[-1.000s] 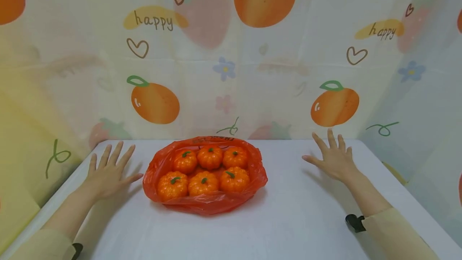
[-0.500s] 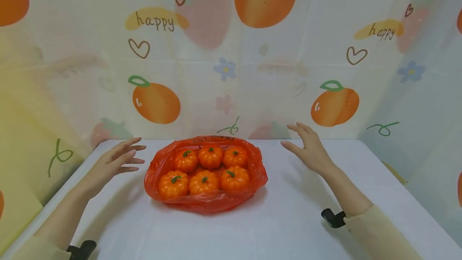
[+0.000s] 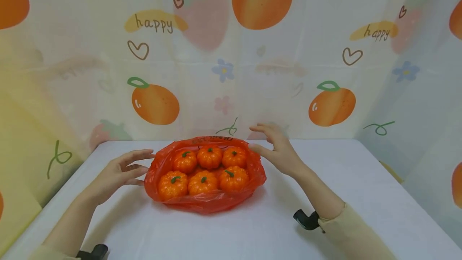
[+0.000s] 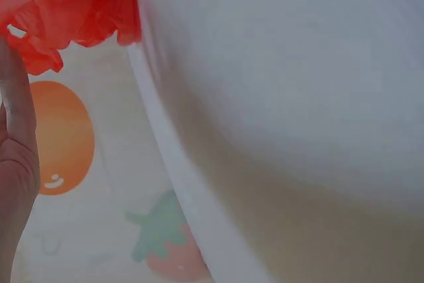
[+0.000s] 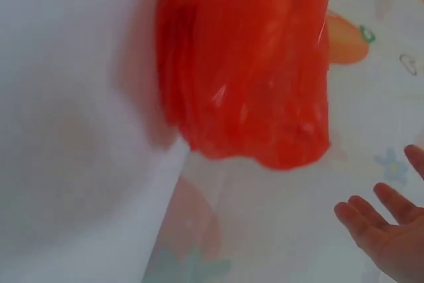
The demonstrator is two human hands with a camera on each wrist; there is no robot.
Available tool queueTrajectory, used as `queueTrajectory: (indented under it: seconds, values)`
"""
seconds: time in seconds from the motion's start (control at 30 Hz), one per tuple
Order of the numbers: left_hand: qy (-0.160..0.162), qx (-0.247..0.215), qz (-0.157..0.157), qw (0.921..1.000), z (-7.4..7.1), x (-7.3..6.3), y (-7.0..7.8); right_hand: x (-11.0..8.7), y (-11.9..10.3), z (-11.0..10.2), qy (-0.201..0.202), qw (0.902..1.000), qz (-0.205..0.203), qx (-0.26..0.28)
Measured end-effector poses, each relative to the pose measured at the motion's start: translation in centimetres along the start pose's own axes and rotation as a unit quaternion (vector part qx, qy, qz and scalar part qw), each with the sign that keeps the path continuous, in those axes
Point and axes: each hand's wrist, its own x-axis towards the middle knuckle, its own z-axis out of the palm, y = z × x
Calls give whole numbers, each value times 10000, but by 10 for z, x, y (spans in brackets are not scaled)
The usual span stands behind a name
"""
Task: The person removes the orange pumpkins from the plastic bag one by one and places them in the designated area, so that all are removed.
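A red plastic bag (image 3: 205, 207) stands on the white table with its mouth spread wide. Inside it lie several small orange pumpkins (image 3: 203, 183) with green stems, in two rows. My left hand (image 3: 113, 175) is at the bag's left side, fingertips right at the rim, fingers slightly bent. In the left wrist view, one finger of that hand reaches up to the bag's crumpled edge (image 4: 46, 51). On the other side, my right hand (image 3: 279, 153) hovers by the bag's upper right rim, thumb overlapping it in the head view. The right wrist view has its fingers (image 5: 358, 220) spread, apart from the bag.
The white table (image 3: 216, 236) reaches back to a fruit-printed cloth (image 3: 223, 91) hanging behind it. More cloth hangs at both sides. A black strap piece (image 3: 306, 220) sits at the right cuff, another (image 3: 94, 252) at the left.
Both hands have moved inward to the bag from either side, the right one farther. Their spread fingers have turned toward the rim. The bag and pumpkins stay put.
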Motion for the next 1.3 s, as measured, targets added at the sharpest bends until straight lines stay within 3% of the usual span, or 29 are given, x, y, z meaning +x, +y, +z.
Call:
queueTrajectory:
  seconds: [0.3,0.4,0.8,1.0,1.3]
  values:
    - [200,212,-439,9986,5,1,-3,11,-20,36,-476,9976,-428,270]
    - [191,220,-396,9988,7,2,-4,14,-27,48,-652,9962,-533,215]
    - [296,484,-257,9981,7,2,-8,26,-47,98,-1458,9880,-333,379]
    - [275,545,-264,9978,6,3,-10,33,-51,118,-1654,9845,-544,230]
    - [213,468,-64,9987,8,1,-10,44,-52,141,-1908,9802,-526,-80]
